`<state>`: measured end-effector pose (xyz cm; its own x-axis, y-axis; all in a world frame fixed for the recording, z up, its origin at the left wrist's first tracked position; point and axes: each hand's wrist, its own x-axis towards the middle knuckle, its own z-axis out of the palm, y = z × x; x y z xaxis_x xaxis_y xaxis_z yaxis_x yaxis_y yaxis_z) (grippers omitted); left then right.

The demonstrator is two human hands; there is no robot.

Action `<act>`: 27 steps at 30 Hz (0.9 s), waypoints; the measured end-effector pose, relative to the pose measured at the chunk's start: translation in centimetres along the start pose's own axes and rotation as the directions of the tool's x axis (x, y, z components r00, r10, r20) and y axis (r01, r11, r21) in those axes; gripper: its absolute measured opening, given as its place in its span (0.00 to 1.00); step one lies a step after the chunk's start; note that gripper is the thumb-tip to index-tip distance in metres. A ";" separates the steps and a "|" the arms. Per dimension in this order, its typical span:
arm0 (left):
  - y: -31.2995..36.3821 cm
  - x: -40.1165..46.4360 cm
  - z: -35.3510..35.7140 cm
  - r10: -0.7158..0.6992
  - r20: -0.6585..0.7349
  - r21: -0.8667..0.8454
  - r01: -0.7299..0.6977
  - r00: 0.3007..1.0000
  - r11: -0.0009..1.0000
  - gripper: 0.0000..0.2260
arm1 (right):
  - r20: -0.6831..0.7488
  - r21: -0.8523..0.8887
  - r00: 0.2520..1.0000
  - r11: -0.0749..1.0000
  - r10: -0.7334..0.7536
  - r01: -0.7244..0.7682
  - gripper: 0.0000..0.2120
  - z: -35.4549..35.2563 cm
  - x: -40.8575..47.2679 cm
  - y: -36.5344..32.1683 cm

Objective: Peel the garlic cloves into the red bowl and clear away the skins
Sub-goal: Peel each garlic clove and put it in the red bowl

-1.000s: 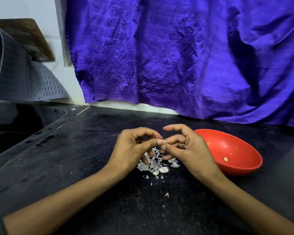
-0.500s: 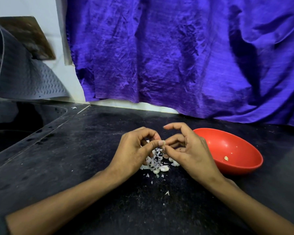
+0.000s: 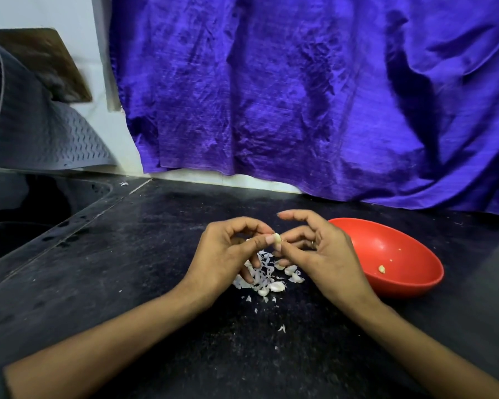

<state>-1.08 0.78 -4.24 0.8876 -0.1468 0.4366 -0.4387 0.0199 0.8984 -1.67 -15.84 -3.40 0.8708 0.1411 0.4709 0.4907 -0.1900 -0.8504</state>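
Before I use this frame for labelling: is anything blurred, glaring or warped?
Head view: the hands, left and right, and the garlic clove pinched between them are fairly sharp; the grey mat at far left is smeared; wide-angle bending bows the counter edge; soft sheen on the purple cloth and red bowl, no harsh glare.

— Where's the bowl (image 3: 409,279)?
— On the worktop (image 3: 127,269), right of the skins (image 3: 260,276).
— And the sink (image 3: 26,214)?
— Far left. A cloth (image 3: 300,96) hangs behind, a mat (image 3: 41,139) at its left.
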 end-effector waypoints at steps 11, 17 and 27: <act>-0.7 -0.1 -0.1 0.019 -0.035 0.067 -0.017 0.999 0.998 0.02 | 0.030 -0.022 0.999 0.999 -0.026 0.027 0.07 0.3 -0.5 0.1; -0.5 0.1 -0.2 0.039 -0.016 0.051 -0.038 0.999 0.998 0.02 | 0.029 -0.004 0.999 0.999 -0.041 0.041 0.10 0.2 -0.5 -0.3; -0.6 -0.1 -0.1 0.051 0.036 0.076 -0.053 0.998 0.996 0.03 | -0.009 -0.036 0.999 0.999 -0.037 0.036 0.07 0.2 -0.5 -0.1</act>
<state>-0.87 0.86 -4.75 0.8587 -0.1810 0.4795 -0.4946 -0.0473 0.8678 -2.12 -15.68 -3.60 0.8524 0.1397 0.5039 0.5229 -0.2200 -0.8235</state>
